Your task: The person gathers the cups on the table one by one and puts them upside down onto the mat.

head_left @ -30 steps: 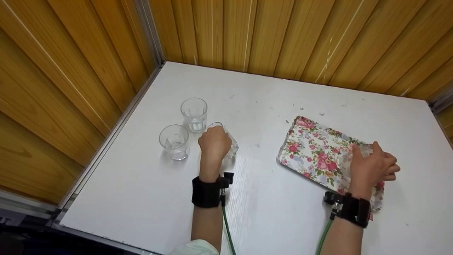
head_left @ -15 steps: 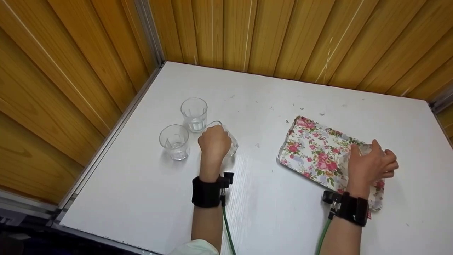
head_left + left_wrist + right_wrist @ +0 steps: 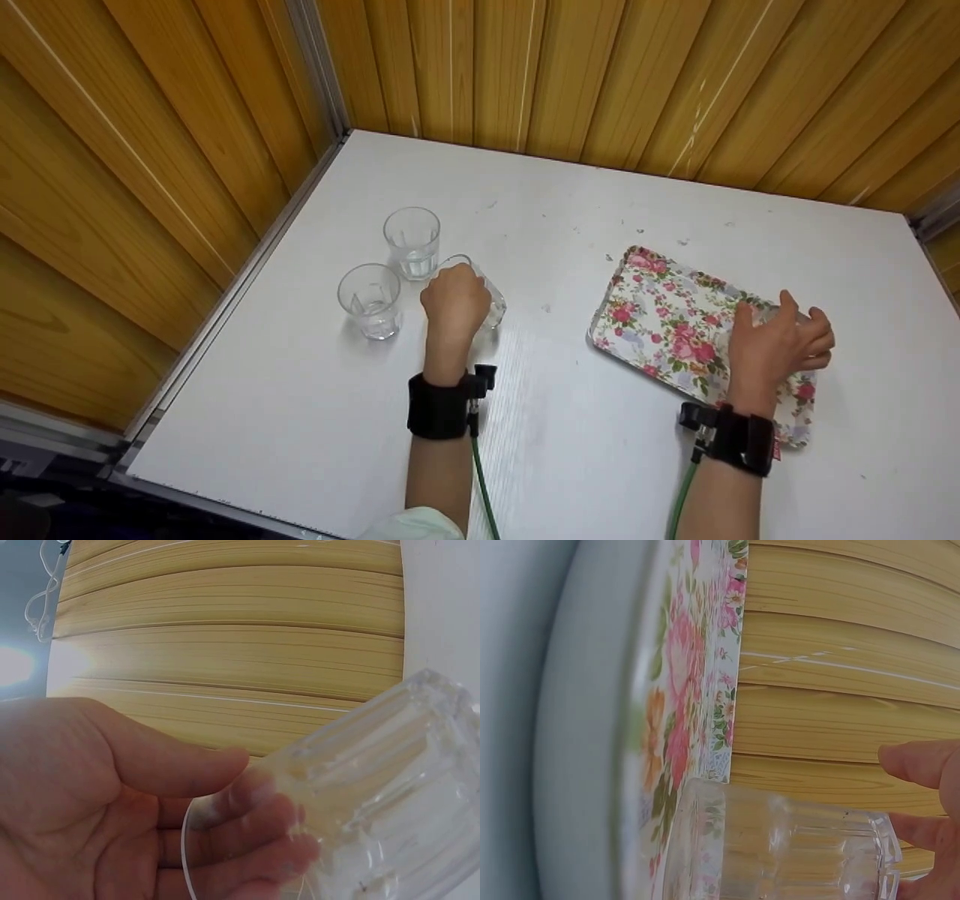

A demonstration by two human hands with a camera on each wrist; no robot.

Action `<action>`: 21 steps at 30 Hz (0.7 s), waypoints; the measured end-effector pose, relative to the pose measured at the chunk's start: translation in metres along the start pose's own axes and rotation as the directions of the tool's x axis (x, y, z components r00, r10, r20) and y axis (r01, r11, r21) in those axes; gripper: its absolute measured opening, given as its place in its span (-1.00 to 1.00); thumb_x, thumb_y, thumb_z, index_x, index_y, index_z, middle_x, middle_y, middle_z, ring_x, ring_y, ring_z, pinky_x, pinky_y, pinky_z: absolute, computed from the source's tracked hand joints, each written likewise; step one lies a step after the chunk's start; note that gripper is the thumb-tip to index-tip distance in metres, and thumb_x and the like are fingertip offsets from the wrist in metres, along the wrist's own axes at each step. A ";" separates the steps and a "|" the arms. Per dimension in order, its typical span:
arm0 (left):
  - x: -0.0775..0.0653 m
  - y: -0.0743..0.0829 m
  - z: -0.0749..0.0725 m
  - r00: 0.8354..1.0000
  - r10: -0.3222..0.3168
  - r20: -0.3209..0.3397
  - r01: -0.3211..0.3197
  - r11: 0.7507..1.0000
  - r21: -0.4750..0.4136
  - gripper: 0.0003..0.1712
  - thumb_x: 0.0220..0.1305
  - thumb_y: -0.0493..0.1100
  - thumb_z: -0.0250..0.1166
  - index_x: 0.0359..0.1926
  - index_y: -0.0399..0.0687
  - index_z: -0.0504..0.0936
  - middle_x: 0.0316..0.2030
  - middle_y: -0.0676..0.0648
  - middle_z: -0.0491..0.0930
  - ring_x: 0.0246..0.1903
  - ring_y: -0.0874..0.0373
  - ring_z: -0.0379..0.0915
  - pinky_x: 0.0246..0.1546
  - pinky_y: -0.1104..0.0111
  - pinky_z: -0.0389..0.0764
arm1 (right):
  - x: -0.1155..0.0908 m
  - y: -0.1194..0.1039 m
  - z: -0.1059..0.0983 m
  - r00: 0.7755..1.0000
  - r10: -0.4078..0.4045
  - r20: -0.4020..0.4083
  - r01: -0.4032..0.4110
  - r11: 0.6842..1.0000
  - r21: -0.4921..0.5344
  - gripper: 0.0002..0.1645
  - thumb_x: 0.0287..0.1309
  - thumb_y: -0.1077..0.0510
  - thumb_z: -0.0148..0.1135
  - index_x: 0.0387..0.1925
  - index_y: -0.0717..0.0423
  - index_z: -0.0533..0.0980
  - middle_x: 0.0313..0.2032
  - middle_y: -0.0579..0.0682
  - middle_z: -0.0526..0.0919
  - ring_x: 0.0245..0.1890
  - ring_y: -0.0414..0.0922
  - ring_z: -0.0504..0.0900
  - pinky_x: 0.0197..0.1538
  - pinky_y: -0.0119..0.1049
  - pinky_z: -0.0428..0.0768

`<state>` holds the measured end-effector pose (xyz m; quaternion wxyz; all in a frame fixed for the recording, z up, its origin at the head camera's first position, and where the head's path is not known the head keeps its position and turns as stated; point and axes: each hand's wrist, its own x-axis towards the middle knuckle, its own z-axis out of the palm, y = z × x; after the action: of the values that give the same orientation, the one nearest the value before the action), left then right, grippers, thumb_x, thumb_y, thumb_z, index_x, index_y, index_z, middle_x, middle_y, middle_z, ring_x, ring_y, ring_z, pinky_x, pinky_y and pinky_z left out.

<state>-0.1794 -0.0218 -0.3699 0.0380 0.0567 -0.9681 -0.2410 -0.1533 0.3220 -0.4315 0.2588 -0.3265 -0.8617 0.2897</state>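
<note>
In the left wrist view, my left hand (image 3: 455,300) holds a clear drinking glass (image 3: 375,795) near its rim, thumb on one side and fingers on the other. That glass is tilted, its base towards the tabletop. My right hand (image 3: 776,345) is over the right part of a floral tray (image 3: 660,315), thumb and fingers spread. Beneath it, another drinking glass (image 3: 795,847) stands upside down on the tray, its base near the fingers. The thumb (image 3: 915,761) is apart from this glass. From the head view, the hand hides most of it.
Two more clear glasses, a nearer glass (image 3: 370,300) and a farther glass (image 3: 412,244), stand upright just left of my left hand. Wood-look panels (image 3: 562,82) wall the white table (image 3: 547,450) at the back and left. A green cable (image 3: 484,480) trails from each wrist camera.
My right hand has shifted a little to the left over the tray, and its fingers have loosened from the upturned glass. My left hand and its glass have stayed almost still.
</note>
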 end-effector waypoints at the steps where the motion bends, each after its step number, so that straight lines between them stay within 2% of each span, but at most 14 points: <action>1: 0.000 0.000 0.000 1.000 -0.002 0.002 0.002 1.000 0.001 -0.75 0.18 -0.17 0.17 -0.52 -0.24 0.63 -0.51 -0.21 0.63 -0.44 -0.11 0.60 -0.49 0.09 0.55 | 0.000 -0.001 0.000 1.000 -0.003 -0.003 0.003 1.000 0.002 -0.34 0.19 -0.07 0.07 0.26 0.10 0.25 0.23 0.24 0.05 0.26 0.07 -0.13 0.22 0.02 -0.27; 11: 0.002 0.001 0.000 1.000 -0.021 0.007 0.021 1.000 -0.003 -0.74 0.19 -0.13 0.17 -0.47 -0.23 0.63 -0.46 -0.20 0.64 -0.39 -0.12 0.60 -0.44 0.08 0.54 | -0.004 -0.007 0.005 0.997 -0.071 -0.035 0.071 0.997 0.008 -0.38 0.17 -0.04 0.11 0.19 0.17 0.32 0.22 0.24 0.09 0.26 0.10 -0.09 0.23 0.03 -0.26; 17: 0.002 0.000 0.000 1.000 -0.017 -0.014 0.016 1.000 -0.024 -0.74 0.18 -0.14 0.17 -0.49 -0.24 0.63 -0.50 -0.21 0.64 -0.43 -0.12 0.60 -0.48 0.07 0.55 | -0.008 -0.011 0.006 0.989 -0.137 -0.059 0.138 0.990 0.014 -0.41 0.15 -0.02 0.15 0.15 0.21 0.37 0.23 0.24 0.13 0.26 0.10 -0.03 0.27 -0.02 -0.25; 21: 0.002 0.001 0.000 1.000 -0.010 -0.021 0.009 0.999 -0.035 -0.74 0.18 -0.15 0.17 -0.52 -0.24 0.62 -0.52 -0.20 0.63 -0.46 -0.11 0.59 -0.50 0.08 0.54 | -0.009 -0.013 0.008 0.986 -0.160 -0.045 0.161 0.987 0.019 -0.42 0.15 -0.01 0.15 0.14 0.21 0.37 0.22 0.24 0.14 0.25 0.11 -0.03 0.28 -0.01 -0.30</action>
<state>-0.1814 -0.0212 -0.3699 0.0480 0.0632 -0.9630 -0.2576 -0.1578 0.3048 -0.4310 0.3035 -0.2592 -0.8760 0.2707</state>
